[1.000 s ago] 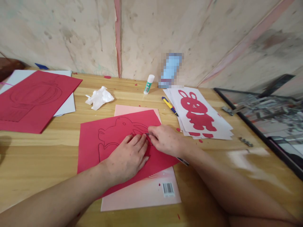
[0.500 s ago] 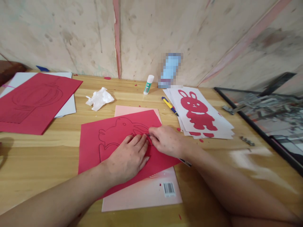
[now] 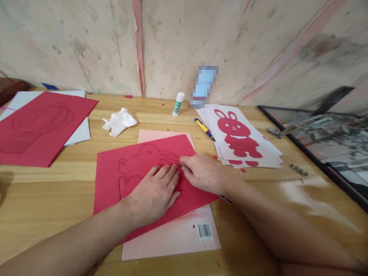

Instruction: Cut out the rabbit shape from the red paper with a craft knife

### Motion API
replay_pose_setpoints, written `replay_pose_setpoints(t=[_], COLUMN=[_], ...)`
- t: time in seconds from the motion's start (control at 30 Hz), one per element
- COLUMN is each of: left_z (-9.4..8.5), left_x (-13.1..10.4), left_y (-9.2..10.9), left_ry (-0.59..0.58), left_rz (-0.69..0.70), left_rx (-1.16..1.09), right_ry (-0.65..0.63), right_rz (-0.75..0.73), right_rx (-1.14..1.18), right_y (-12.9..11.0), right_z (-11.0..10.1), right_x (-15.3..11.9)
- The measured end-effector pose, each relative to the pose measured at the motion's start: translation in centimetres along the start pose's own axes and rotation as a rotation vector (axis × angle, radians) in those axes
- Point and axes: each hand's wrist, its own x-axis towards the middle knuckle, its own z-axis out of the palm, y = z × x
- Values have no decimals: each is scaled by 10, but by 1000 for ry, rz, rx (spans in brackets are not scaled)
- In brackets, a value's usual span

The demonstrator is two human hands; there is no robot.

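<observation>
A red paper sheet (image 3: 115,180) with a drawn rabbit outline lies on a pink mat (image 3: 172,241) on the wooden table (image 3: 43,199). My left hand (image 3: 153,191) presses flat on the red sheet, fingers spread. My right hand (image 3: 202,172) is closed on a thin craft knife whose tip meets the sheet near the rabbit's ear; the handle end (image 3: 225,198) sticks out under my wrist.
White sheets with a red rabbit cut-out (image 3: 238,136) lie at the right, a blue-yellow pen (image 3: 204,128) beside them. A glue stick (image 3: 178,103), crumpled tissue (image 3: 118,121), another red sheet (image 3: 37,126) at left, and a black-framed glass panel (image 3: 322,134) at right.
Both hands stay nearly in place; my right hand has edged slightly along the rabbit outline. The view has shifted a little.
</observation>
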Motion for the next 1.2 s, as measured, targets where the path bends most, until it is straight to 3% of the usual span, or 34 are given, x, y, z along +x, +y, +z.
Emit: replay_pose_setpoints(t=[0.2,1.2], left_z=[-4,-5], left_x=[1,2], left_y=[-1,-1], left_ry=[-46,-36], left_rz=[-30,-1], left_rx=[-16,-32], right_ry=[4,-15], right_rz=[11,9], right_rx=[18,25], right_y=[0,1], right_z=[-1,0], right_x=[-2,-3])
